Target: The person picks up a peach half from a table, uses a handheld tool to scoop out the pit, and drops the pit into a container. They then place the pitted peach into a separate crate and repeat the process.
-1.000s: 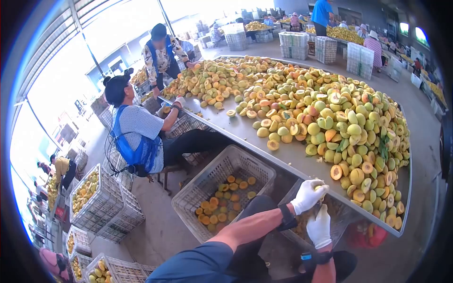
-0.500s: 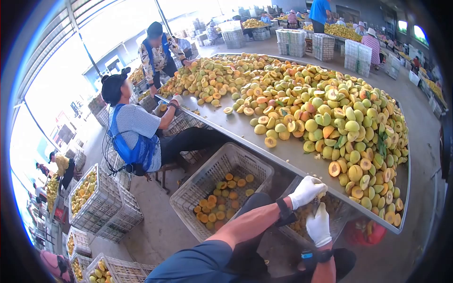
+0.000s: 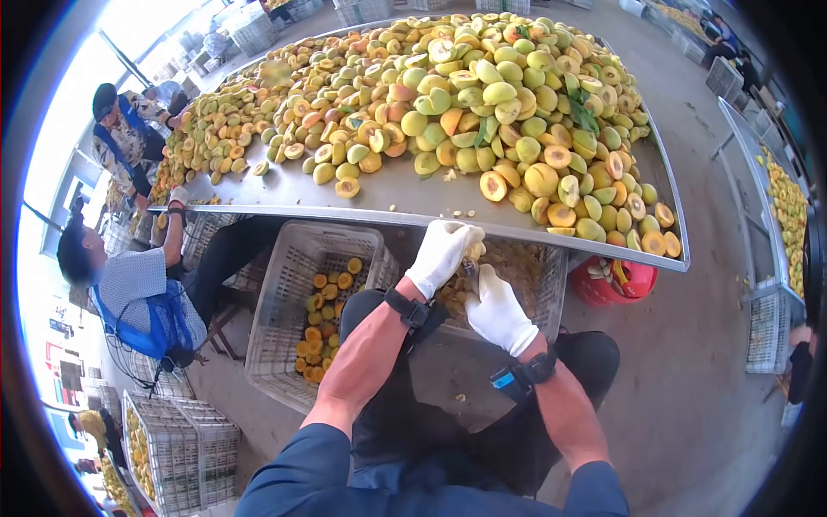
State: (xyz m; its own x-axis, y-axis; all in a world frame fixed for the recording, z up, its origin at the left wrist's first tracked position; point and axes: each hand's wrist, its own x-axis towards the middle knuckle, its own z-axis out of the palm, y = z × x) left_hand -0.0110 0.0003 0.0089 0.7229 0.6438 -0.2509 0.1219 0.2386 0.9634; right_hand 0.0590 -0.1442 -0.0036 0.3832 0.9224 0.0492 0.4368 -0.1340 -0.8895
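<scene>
My left hand [image 3: 441,260], in a white glove, is closed on a yellowish fruit piece [image 3: 473,251], mostly covered by the fingers. Just right of it, my gloved right hand [image 3: 500,314] grips a small dark metal tool [image 3: 470,276] whose tip touches or nearly touches the fruit. Below both hands is a crate [image 3: 551,289] with pale scraps and pits inside. Many halved yellow-green stone fruits [image 3: 405,103] are heaped on the metal table [image 3: 392,194] in front of me. Some pits lie near its edge.
Left of my knees stands a grey plastic crate [image 3: 269,323] holding fruit halves. A red bucket [image 3: 613,280] sits under the table's right corner. A seated co-worker [image 3: 142,293] and a standing one [image 3: 129,138] are at the left. Stacked crates [image 3: 194,452] of fruit stand lower left.
My view has swung right and down, so the table and co-workers appear further left. Both hands stay close together over the scrap crate, still holding the fruit piece and the tool.
</scene>
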